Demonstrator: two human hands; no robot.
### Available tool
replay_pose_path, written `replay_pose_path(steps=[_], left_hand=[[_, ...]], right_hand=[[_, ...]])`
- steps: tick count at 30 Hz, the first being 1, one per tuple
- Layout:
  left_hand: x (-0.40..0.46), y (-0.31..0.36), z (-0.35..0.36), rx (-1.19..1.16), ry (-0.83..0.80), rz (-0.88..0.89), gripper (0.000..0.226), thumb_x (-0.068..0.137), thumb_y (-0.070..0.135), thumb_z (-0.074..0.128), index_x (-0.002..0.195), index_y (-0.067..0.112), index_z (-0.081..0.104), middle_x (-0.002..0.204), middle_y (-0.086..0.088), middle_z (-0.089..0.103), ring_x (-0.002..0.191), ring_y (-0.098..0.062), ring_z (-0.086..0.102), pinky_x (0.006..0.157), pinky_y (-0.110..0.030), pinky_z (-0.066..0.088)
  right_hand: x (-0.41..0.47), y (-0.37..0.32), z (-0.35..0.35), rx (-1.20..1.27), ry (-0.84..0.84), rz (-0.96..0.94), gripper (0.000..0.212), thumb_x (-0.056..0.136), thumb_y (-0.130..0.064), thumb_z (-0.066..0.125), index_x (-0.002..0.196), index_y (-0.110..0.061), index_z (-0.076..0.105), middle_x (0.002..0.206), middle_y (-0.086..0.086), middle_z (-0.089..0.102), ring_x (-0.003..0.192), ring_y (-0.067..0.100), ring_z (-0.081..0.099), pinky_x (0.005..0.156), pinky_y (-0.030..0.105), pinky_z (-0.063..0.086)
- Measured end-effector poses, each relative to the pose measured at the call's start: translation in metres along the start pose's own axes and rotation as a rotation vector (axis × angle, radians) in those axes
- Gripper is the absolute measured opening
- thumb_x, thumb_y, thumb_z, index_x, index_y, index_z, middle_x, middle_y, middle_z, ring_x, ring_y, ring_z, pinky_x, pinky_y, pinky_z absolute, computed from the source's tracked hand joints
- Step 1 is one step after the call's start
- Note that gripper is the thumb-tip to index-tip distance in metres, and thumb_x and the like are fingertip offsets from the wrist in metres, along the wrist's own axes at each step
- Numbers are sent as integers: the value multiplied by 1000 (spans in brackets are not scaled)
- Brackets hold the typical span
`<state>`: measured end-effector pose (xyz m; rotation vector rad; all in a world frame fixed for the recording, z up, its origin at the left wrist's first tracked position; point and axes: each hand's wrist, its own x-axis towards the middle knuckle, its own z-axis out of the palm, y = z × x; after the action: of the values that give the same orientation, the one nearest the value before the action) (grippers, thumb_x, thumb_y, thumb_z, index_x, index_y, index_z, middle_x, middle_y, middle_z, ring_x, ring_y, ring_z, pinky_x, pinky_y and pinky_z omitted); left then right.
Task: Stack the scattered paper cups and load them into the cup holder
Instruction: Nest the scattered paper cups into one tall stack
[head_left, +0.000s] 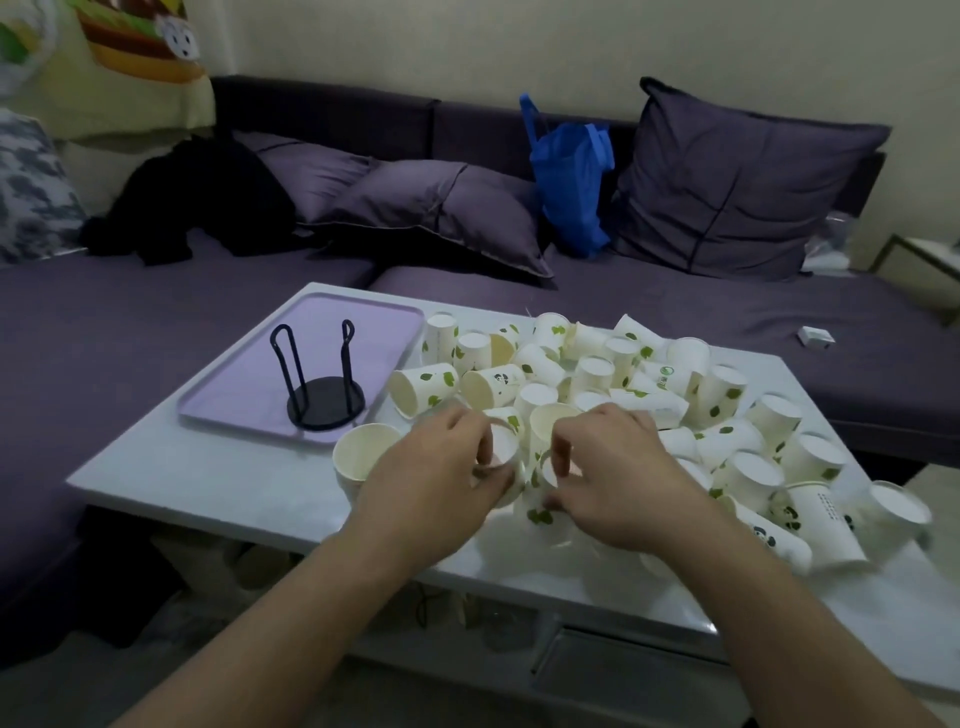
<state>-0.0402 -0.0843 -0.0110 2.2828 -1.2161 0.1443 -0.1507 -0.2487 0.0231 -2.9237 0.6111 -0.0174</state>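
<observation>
A white glossy rectangular worktop (218, 467) stands in front of a dark purple sofa (156, 312). On the far left part of the worktop lies a flat lilac plastic tray (228, 400), and on it stands the black metal cup holder (324, 387), with a round base and thin upright wire loops. No cup is inside it.

The white paper cups with green leaf prints (675, 395) are scattered in a big heap over the middle and right part of the worktop. Some lie on their sides, others stand upside down, and many touch each other. One plain white paper cup (361, 457) stands upright with its mouth open, near the front edge of the tray and just beside the left hand.

Both hands reach into the near side of the heap. The left hand (441, 467) has its fingers curled around a small white cup (501, 449) and grips it. The right hand (618, 478) is just beside it, and its fingers (561, 457) are bent and pinch another white cup with a green leaf (537, 499). The two held cups are very near, but I cannot tell if one already sits inside the other.

On the sofa, far from the worktop, lie several purple cushions (441, 208), a blue fabric bag (569, 176) and a black garment (197, 202).
</observation>
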Motion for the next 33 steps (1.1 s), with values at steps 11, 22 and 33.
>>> replay_pose_path(steps=[11,22,33], left_hand=[[0,-34,-76,-949,278,-422,45,93,27,77,133,38,60,118,4,72,96,-13,79,96,-47,61],[-20,-70,-91,-575,-61,-294,57,81,44,82,133,33,64,115,15,74,107,-13,72,95,-43,63],[-19,-101,-87,-692,98,-428,49,80,30,89,121,39,64,110,18,75,102,-2,70,85,-23,58]], right_hand=[[10,-3,-13,1338,293,184,28,101,-20,71,128,-14,64,123,16,69,83,29,80,70,41,66],[29,-51,12,1013,-7,-137,41,86,-33,88,124,-31,71,104,-5,75,94,13,74,85,33,64],[47,-59,20,1104,217,-57,60,69,-46,88,124,-37,67,118,1,71,105,29,71,87,45,62]])
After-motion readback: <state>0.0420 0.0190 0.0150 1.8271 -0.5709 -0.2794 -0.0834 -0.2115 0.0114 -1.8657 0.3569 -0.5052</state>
